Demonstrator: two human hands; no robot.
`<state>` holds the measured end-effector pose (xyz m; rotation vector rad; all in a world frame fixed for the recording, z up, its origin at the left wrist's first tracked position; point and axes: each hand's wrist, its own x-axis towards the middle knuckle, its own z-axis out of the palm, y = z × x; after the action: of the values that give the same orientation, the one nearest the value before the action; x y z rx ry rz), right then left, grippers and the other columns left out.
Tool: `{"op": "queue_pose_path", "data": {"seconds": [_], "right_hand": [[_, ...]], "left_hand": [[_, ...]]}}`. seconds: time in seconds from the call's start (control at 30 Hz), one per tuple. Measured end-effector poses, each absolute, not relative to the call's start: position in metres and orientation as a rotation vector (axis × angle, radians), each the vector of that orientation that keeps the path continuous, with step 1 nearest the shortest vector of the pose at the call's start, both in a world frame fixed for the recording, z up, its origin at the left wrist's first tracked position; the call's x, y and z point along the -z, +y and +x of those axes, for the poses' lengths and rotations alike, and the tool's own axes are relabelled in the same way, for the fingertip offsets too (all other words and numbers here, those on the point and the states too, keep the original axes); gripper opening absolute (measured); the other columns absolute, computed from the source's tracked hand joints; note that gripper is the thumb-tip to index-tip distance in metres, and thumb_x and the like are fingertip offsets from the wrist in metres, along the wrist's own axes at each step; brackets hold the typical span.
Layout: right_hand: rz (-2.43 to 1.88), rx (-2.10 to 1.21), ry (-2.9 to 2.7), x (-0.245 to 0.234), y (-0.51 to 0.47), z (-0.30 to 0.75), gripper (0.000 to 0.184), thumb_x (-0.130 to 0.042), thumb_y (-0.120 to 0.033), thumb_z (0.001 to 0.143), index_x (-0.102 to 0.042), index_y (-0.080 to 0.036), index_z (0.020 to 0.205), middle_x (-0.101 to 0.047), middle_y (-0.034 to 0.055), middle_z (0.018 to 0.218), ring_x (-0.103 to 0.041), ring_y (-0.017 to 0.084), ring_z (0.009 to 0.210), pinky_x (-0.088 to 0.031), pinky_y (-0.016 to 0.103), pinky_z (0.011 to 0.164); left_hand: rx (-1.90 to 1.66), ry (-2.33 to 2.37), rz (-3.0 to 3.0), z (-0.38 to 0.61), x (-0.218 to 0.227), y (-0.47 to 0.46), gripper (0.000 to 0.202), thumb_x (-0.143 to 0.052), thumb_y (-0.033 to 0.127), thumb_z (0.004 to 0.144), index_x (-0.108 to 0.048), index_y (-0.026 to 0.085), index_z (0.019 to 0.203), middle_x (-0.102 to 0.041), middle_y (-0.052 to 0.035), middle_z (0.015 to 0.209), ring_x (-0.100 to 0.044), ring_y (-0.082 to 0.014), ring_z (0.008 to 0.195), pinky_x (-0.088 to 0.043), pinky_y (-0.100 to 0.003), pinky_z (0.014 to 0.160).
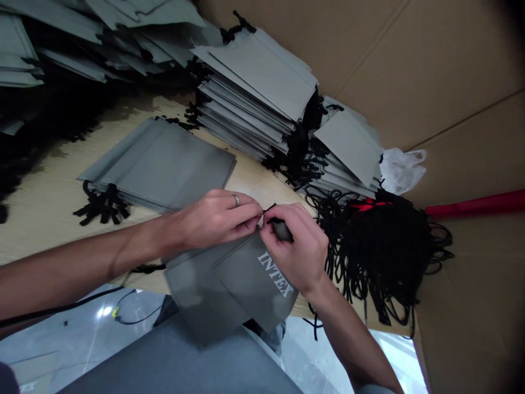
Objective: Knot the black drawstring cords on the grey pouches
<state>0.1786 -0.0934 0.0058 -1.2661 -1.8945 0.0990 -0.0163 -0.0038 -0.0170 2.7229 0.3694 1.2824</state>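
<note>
A grey fabric drawstring pouch (246,273) printed "INTEX" in white hangs over the table's front edge, below my hands. My left hand (219,218), with a ring on one finger, is closed in a pinch at the pouch's upper corner. Right against it, my right hand (299,243) is closed with thumb and finger together. Between the fingertips shows a short bit of black cord (269,208). Most of the cord is hidden by my fingers. Beyond my left hand lies a small pile of grey pouches (164,158) with black cord ends sticking out.
Tall stacks of grey pouches (262,71) stand at the back, with another stack (348,142) beside them. A heap of black cords (377,246) covers the right side of the table. Behind are a white plastic bag (402,169) and a cardboard wall (451,71).
</note>
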Motion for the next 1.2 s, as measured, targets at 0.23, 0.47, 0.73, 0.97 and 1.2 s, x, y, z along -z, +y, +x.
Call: {"op": "queue_pose_path", "data": {"seconds": [0.23, 0.47, 0.73, 0.97, 1.2], "right_hand": [[-1.269, -0.156, -1.817, -0.004, -0.093, 0.181, 0.022, -0.068, -0.005, 0.093, -0.073, -0.021, 0.107, -0.078, 0.0036, 0.098, -0.074, 0.019, 0.093, -0.062, 0.034, 0.090], [-1.317, -0.172, -1.849, -0.005, -0.091, 0.186, 0.020, -0.067, -0.008, 0.094, -0.074, -0.023, 0.106, -0.078, 0.0026, 0.100, -0.074, 0.019, 0.095, -0.063, 0.036, 0.090], [-1.312, -0.196, -1.827, -0.003, -0.090, 0.184, 0.019, -0.066, -0.010, 0.093, -0.072, -0.024, 0.103, -0.077, 0.0022, 0.096, -0.073, 0.020, 0.091, -0.062, 0.037, 0.087], [-1.323, -0.177, -1.696, -0.005, -0.090, 0.184, 0.020, -0.069, -0.011, 0.091, -0.073, -0.027, 0.102, -0.077, 0.0015, 0.093, -0.073, 0.021, 0.087, -0.062, 0.039, 0.083], [-1.308, -0.392, -1.801, -0.025, -0.085, 0.209, 0.030, -0.075, -0.022, 0.088, -0.072, -0.024, 0.119, -0.074, 0.0059, 0.109, -0.068, 0.024, 0.094, -0.058, 0.043, 0.088]], "left_hand": [[-1.203, 0.608, 2.322, -0.015, 0.003, -0.009, 0.008, -0.077, 0.013, 0.087, -0.075, 0.021, 0.088, -0.082, 0.0046, 0.078, -0.076, -0.0100, 0.066, -0.057, -0.017, 0.067], [-1.224, 0.559, 2.517, -0.015, 0.011, -0.005, 0.008, -0.071, 0.016, 0.095, -0.075, 0.023, 0.097, -0.084, 0.0045, 0.087, -0.077, -0.0095, 0.070, -0.058, -0.018, 0.070], [-1.197, 0.509, 2.533, -0.016, 0.009, -0.007, 0.008, -0.068, 0.015, 0.094, -0.072, 0.022, 0.092, -0.082, 0.0023, 0.084, -0.072, -0.0096, 0.067, -0.057, -0.020, 0.068], [-0.737, 0.595, 1.738, -0.008, 0.003, -0.006, 0.019, -0.076, 0.030, 0.093, -0.072, 0.016, 0.106, -0.083, -0.0048, 0.091, -0.079, -0.0165, 0.083, -0.062, -0.022, 0.071], [-0.602, 0.608, 1.896, -0.016, -0.002, -0.005, 0.019, -0.067, 0.031, 0.100, -0.080, 0.017, 0.101, -0.080, -0.0012, 0.085, -0.071, -0.0122, 0.070, -0.049, -0.018, 0.058]]}}
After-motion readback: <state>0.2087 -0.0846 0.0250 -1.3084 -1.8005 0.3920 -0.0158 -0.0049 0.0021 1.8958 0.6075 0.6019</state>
